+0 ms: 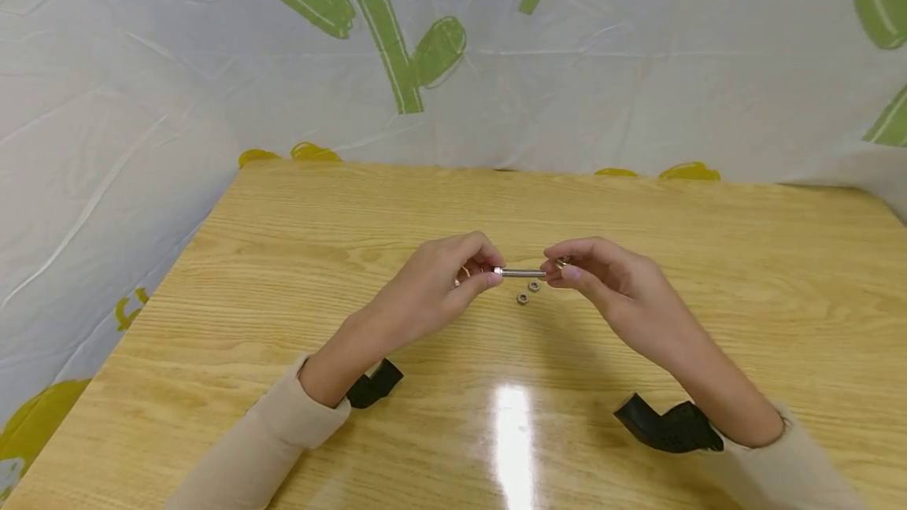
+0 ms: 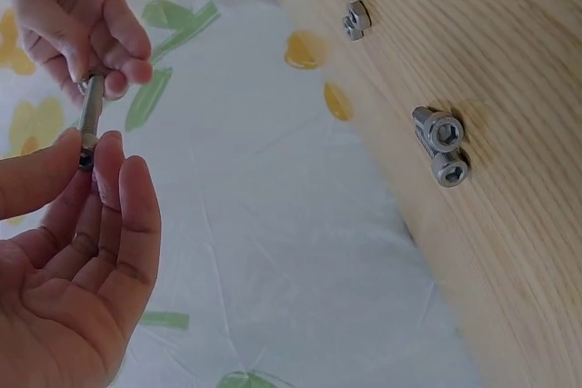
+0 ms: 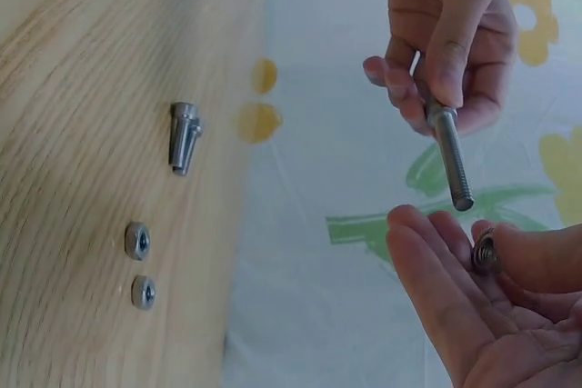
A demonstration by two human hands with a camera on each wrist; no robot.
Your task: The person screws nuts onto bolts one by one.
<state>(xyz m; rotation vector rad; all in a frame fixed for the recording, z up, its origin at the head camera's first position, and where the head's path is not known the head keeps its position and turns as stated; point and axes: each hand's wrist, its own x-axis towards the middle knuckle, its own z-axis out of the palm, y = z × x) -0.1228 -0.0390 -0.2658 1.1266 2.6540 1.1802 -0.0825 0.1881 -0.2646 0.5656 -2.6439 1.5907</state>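
Note:
My left hand [image 1: 432, 282] pinches a silver socket-head bolt [image 1: 523, 273] by its head between thumb and fingers. The threaded shank points toward my right hand [image 1: 620, 290]. Between the right thumb and fingers I hold a small metal nut [image 3: 485, 252], partly covered by the thumb. In the right wrist view the bolt's tip is close to the nut but apart from it. Two more nuts [image 1: 527, 293] lie on the table below the hands. Two socket-head bolts [image 2: 444, 147] lie side by side on the table in the left wrist view.
The wood-grain table [image 1: 283, 297] reaches back to a pale sheet [image 1: 538, 101] printed with green and yellow plants. A black device [image 1: 669, 425] sits at the right wrist, another black device [image 1: 375, 386] at the left. Light glares off the table's front.

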